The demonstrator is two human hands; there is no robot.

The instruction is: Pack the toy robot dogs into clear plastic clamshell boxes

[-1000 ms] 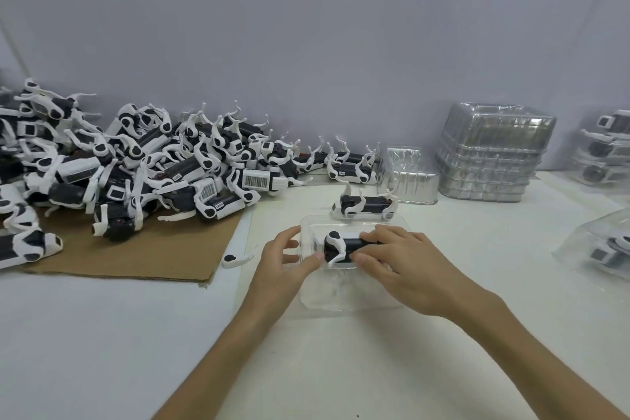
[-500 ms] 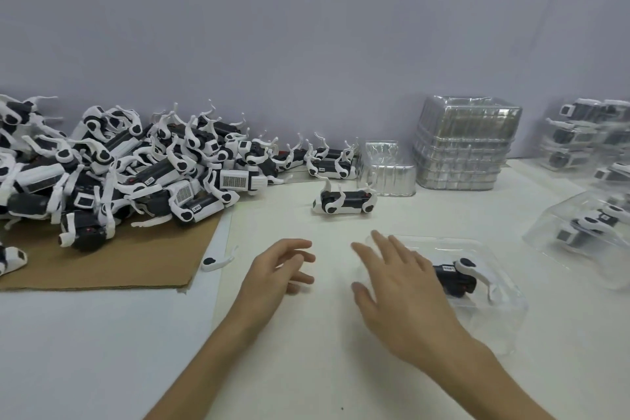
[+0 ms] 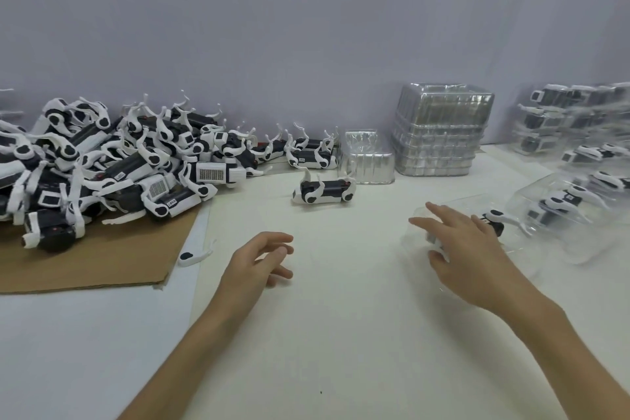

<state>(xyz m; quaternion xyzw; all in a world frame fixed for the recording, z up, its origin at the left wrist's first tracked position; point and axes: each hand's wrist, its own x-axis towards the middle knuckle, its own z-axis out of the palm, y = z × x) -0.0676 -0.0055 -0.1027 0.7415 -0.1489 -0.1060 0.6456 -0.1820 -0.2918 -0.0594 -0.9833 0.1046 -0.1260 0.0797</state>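
My right hand (image 3: pixel 467 249) lies with spread fingers on a closed clear clamshell box (image 3: pixel 511 249) that holds a black-and-white toy robot dog (image 3: pixel 494 220). My left hand (image 3: pixel 259 259) hovers over the white table, fingers loosely curled, holding nothing. One loose dog (image 3: pixel 324 191) lies on its back in the table's middle. A big heap of dogs (image 3: pixel 112 160) covers the brown cardboard (image 3: pixel 92 266) at the left. A stack of empty clamshells (image 3: pixel 439 133) stands at the back, with a single empty one (image 3: pixel 366 160) beside it.
Several packed boxes (image 3: pixel 572 208) lie and stack at the right edge. A detached white dog leg (image 3: pixel 196 254) lies beside the cardboard. A grey wall closes the back of the table.
The packed box has slid from the table's centre to the right under my right hand. My left hand has come off the box and hangs free.
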